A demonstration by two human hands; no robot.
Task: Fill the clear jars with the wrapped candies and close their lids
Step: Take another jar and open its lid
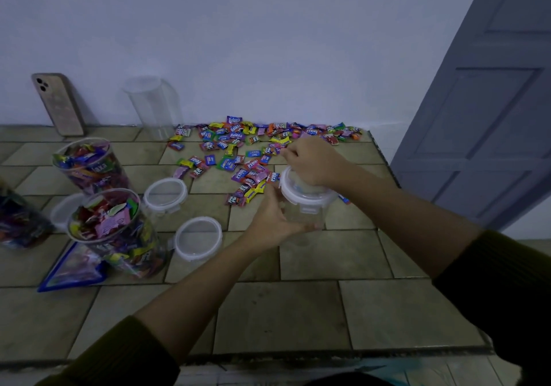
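An empty clear jar (307, 217) stands on the tiled counter with its white-rimmed lid (301, 196) on top. My left hand (272, 215) grips the jar's side from the left. From above, my right hand (311, 162) grips the lid at its far edge with curled fingers. Loose wrapped candies (238, 153) lie spread behind the jar up to the wall. Two open jars full of candies (92, 165) (116, 230) stand at the left. Another empty clear jar (152, 105) stands against the wall.
Three loose lids (165, 193) (198, 238) (64, 209) lie near the full jars. A third candy-filled jar (18, 218) sits at the left edge. A blue candy bag (74, 269) lies flat. A phone (58, 103) leans on the wall. A door (477, 102) stands at the right.
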